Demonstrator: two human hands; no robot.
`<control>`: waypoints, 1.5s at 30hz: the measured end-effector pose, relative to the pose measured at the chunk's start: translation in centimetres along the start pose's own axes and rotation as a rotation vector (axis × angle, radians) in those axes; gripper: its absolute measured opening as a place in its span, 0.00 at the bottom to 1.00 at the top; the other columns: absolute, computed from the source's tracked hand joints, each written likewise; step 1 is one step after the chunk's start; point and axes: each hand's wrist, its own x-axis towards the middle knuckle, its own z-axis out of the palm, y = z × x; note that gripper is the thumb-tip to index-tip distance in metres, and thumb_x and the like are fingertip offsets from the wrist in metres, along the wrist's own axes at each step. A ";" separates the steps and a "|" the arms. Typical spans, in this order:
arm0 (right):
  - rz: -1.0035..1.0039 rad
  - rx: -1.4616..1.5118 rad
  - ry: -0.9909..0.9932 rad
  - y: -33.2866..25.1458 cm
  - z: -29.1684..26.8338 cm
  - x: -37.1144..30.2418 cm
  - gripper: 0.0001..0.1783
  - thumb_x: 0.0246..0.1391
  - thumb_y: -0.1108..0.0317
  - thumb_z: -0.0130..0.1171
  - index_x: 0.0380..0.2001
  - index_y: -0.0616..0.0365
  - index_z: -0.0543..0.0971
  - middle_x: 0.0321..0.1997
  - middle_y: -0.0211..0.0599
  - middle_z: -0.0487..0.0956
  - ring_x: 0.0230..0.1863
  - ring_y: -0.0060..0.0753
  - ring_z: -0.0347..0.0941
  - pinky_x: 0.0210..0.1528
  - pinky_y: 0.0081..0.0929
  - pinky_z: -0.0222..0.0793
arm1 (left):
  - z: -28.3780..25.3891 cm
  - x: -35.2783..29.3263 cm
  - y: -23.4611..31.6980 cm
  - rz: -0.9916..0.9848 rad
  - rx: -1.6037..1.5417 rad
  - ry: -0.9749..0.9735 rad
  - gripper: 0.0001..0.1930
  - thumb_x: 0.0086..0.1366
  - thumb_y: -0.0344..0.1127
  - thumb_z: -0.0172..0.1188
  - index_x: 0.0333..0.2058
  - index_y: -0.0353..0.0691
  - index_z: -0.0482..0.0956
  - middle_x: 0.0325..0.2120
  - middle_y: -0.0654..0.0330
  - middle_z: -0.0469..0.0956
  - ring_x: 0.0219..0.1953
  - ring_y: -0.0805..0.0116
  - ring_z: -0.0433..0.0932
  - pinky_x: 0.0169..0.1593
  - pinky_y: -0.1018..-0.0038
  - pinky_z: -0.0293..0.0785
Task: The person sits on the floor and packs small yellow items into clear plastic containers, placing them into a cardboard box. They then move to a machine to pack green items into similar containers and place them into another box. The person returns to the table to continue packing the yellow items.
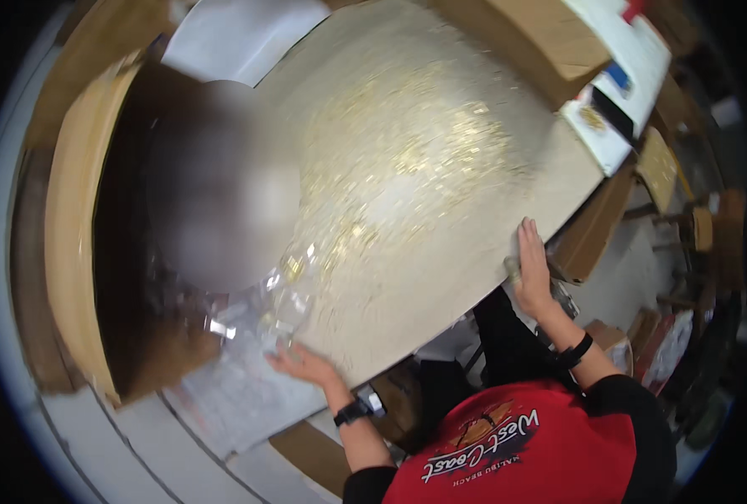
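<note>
My left hand is at the table's near left, its fingers apart, beside a pile of clear plastic bags. Whether its fingertips touch the plastic is hard to tell. My right hand is at the right edge of the table, fingers stretched out and nothing visible in its grip. Many small, shiny gold-coloured pieces lie scattered over the tabletop between and beyond my hands. They are smeared by motion, so their exact kind does not show.
A large open cardboard box stands at the left, its inside partly covered by a blurred patch. At the back are a white bin and another cardboard box. A dark flat object rests at the far right. Wooden stools stand beyond.
</note>
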 end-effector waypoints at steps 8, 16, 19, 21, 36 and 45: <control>-0.268 -0.064 -0.164 -9.3 6.4 2.7 0.38 0.52 0.62 0.54 0.59 0.72 0.52 0.66 0.55 0.48 0.69 0.53 0.39 0.66 0.46 0.39 | -3.3 -0.9 1.7 -0.014 -0.403 0.096 0.14 0.57 0.24 0.54 0.44 0.30 0.74 0.59 0.48 0.55 0.60 0.51 0.57 0.59 0.65 0.57; -0.410 0.811 -0.397 -14.5 4.1 1.3 0.25 0.51 0.65 0.57 0.52 0.62 0.66 0.44 0.47 0.73 0.39 0.41 0.73 0.43 0.33 0.69 | -7.1 -6.3 6.6 0.493 -0.139 -0.049 0.16 0.50 0.19 0.56 0.41 0.34 0.76 0.51 0.47 0.67 0.52 0.50 0.67 0.53 0.64 0.64; -0.218 1.012 -0.707 -15.7 3.8 0.3 0.24 0.50 0.73 0.57 0.51 0.62 0.67 0.33 0.37 0.73 0.27 0.22 0.69 0.32 0.20 0.67 | -7.0 -9.6 8.3 0.643 -0.099 -0.058 0.17 0.47 0.19 0.57 0.39 0.35 0.77 0.49 0.47 0.69 0.51 0.49 0.69 0.53 0.63 0.65; -0.215 1.064 -0.710 -14.3 4.7 -0.9 0.23 0.50 0.74 0.57 0.50 0.63 0.67 0.28 0.33 0.71 0.25 0.18 0.66 0.28 0.17 0.65 | -6.5 -12.1 9.2 0.738 -0.121 -0.046 0.17 0.47 0.18 0.56 0.38 0.35 0.78 0.47 0.48 0.71 0.50 0.49 0.69 0.51 0.62 0.67; -0.300 1.037 -1.257 -8.2 5.1 -15.3 0.16 0.59 0.61 0.46 0.30 0.66 0.72 0.21 0.38 0.75 0.23 0.29 0.74 0.26 0.27 0.69 | -8.4 -26.9 4.9 -0.313 -1.467 -0.029 0.23 0.66 0.36 0.44 0.56 0.31 0.54 0.52 0.43 0.65 0.47 0.52 0.74 0.47 0.66 0.73; -1.095 0.647 -0.191 -20.6 13.7 -12.3 0.14 0.42 0.74 0.51 0.36 0.65 0.73 0.44 0.49 0.72 0.48 0.51 0.68 0.51 0.36 0.65 | -3.6 -29.3 -11.6 -0.765 -1.252 -0.520 0.19 0.52 0.20 0.43 0.44 0.26 0.69 0.34 0.45 0.76 0.28 0.54 0.80 0.29 0.69 0.81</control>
